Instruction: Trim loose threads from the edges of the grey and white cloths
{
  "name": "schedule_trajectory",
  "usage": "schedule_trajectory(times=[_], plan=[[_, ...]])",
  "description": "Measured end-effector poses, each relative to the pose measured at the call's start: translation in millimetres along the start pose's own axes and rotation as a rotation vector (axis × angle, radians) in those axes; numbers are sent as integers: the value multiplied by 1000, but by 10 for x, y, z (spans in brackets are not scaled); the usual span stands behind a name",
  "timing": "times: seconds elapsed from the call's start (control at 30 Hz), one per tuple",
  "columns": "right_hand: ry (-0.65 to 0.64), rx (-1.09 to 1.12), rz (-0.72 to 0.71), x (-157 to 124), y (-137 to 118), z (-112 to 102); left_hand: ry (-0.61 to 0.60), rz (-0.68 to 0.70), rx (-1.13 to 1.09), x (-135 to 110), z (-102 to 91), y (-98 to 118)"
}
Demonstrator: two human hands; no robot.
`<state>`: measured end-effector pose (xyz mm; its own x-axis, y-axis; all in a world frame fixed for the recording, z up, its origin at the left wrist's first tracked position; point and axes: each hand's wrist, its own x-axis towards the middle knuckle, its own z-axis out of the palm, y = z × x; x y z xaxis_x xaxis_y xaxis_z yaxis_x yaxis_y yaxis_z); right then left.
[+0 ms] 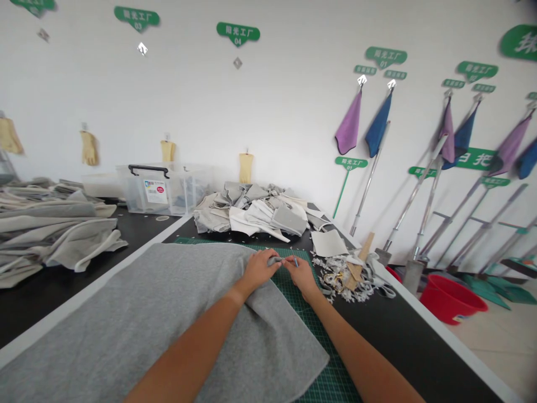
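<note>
A large piece of grey fabric (176, 291) spreads over the near part of the table and over a green cutting mat (308, 319). At the fabric's far right edge, my left hand (260, 267) is closed on a gathered fold of it, lifting it slightly. Close against those fingertips, my right hand (301, 274) is closed in a pinch. A slim blue tool (296, 261) shows between its fingers; its kind is too small to tell. Whether the right fingertips also grip the fabric is unclear.
Fabric scraps (255, 210) are heaped behind the mat. To the right lies a pile of shredded trimmings (348, 274). Folded grey cloths (54, 224) are stacked at left, near a clear plastic box (168, 187). A red bucket (451, 299) stands on the floor beyond the table's right edge.
</note>
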<state>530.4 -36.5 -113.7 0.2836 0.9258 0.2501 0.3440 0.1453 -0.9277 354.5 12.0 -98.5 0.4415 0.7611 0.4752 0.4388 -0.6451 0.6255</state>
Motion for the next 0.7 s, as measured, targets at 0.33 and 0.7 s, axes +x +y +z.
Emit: schedule_trajectory(times=[0.33, 0.7], plan=[[4, -104, -78, 12, 27, -16, -31, -71, -77, 47, 39, -150], [-15, -237, -164, 10, 8, -38, -33, -137, -59, 46, 75, -166]])
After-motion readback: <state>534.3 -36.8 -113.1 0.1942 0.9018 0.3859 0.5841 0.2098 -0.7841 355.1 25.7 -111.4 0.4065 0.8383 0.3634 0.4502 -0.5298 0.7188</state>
